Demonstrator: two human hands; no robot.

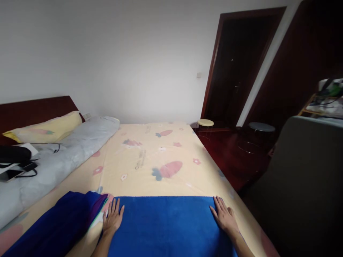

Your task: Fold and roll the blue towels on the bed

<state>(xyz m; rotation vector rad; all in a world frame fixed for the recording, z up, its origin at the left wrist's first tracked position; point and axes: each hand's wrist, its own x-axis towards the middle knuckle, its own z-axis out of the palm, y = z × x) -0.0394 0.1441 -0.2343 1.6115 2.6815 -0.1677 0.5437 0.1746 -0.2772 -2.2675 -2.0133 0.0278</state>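
A blue cloth [166, 225] like a towel lies spread flat on the bed, its far edge straight and its near part cut off by the bottom of the view. My left hand [112, 217] rests flat on its far left corner, fingers apart. On the far right corner lies my right hand [224, 216], also flat with fingers spread. Left of my left hand is a pile of darker blue fabric [59, 221], with purple, green and white edges showing at its right side.
The bed [144, 153] has a cream sheet with carrot and flower prints. A grey quilt [80, 146], a yellow pillow [48, 128] and a phone [10, 175] with cables are at the left. Two stools, a yellow one [205, 122] and a grey one [262, 127], stand beyond the bed's right edge.
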